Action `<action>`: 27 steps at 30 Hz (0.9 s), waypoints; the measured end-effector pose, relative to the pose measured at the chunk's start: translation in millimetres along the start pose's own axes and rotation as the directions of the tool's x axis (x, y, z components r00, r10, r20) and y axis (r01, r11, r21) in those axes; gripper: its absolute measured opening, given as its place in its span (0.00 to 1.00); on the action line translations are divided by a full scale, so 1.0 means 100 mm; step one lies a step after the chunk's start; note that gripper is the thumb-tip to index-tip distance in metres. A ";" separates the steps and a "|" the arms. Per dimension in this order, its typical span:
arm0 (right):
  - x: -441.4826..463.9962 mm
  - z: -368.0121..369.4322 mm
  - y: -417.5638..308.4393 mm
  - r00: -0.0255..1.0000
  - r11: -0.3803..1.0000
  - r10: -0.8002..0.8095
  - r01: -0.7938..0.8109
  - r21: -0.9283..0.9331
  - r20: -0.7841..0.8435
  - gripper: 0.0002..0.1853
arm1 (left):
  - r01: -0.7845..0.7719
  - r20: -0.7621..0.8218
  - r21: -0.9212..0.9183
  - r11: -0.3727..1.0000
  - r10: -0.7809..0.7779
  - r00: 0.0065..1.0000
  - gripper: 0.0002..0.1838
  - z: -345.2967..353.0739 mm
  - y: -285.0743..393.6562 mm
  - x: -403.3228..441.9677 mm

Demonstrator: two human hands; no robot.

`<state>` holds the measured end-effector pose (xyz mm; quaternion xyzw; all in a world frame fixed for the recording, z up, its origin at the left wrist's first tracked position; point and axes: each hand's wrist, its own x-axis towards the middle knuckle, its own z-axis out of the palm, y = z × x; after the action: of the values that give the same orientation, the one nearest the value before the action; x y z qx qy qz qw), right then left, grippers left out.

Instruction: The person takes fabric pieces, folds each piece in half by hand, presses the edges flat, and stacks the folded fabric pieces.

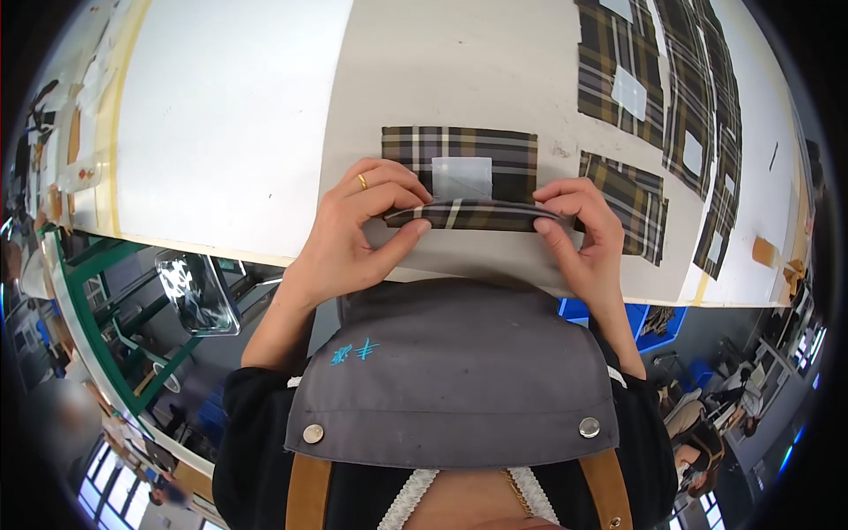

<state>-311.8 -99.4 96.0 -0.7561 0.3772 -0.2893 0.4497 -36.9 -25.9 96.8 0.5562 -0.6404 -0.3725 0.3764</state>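
Note:
A dark plaid fabric piece [508,159] lies on the grey part of the table in front of me. Its near edge is folded up into a strip. My left hand [367,216] pinches the left end of this fold between thumb and fingers; a ring shows on one finger. At the right end, my right hand [587,225] pinches the same fold. A translucent whitish patch [462,177] rests on the fabric, its lower edge meeting the fold.
More plaid pieces [623,199] lie to the right, several bearing pale patches [629,93]. White board [221,115] covers the table's left side. Below the table are a blue crate [658,327] and a green metal frame [97,309]. People are in the background at lower right.

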 end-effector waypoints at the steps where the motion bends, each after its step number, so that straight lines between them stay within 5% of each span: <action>1: 0.02 0.01 0.03 0.999 0.999 0.044 -0.043 0.025 -0.027 0.09 | 0.036 -0.007 -0.033 0.999 -0.036 0.999 0.07 0.00 0.00 0.00; 7: 0.09 0.10 0.01 0.969 0.971 0.234 -0.229 0.066 -0.078 0.10 | 0.200 -0.153 -0.080 0.977 -0.210 0.966 0.08 0.05 0.01 0.05; 9: 0.13 0.13 -0.03 0.951 0.946 0.304 -0.293 0.140 -0.060 0.17 | 0.247 -0.138 -0.063 0.967 -0.253 0.957 0.10 0.04 -0.01 0.07; 13: 0.14 0.22 0.01 0.940 0.942 0.301 -0.267 0.204 -0.160 0.21 | 0.337 -0.210 -0.138 0.931 -0.360 0.909 0.17 0.08 -0.01 0.11; 16: 0.15 0.25 0.07 0.932 0.943 0.310 -0.276 0.184 -0.187 0.23 | 0.287 -0.314 -0.161 0.944 -0.325 0.892 0.20 0.09 0.05 0.12; 20: 0.19 0.27 0.07 0.931 0.948 0.315 -0.299 0.111 -0.185 0.13 | 0.322 -0.316 -0.153 0.934 -0.355 0.880 0.19 0.07 0.00 0.09; 22: 0.21 0.27 0.04 0.934 0.949 0.316 -0.313 0.047 -0.168 0.10 | 0.264 -0.310 0.011 0.964 -0.248 0.918 0.14 0.07 -0.11 0.06; 27: 0.26 0.28 -0.01 0.956 0.961 0.239 -0.258 -0.100 -0.170 0.09 | 0.252 -0.302 0.075 0.965 -0.219 0.928 0.09 0.05 -0.07 0.16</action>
<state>-275.9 -107.6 87.1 -0.7034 0.5204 -0.2653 0.4050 -39.9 -42.0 89.2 0.6982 -0.5264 -0.2926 0.3870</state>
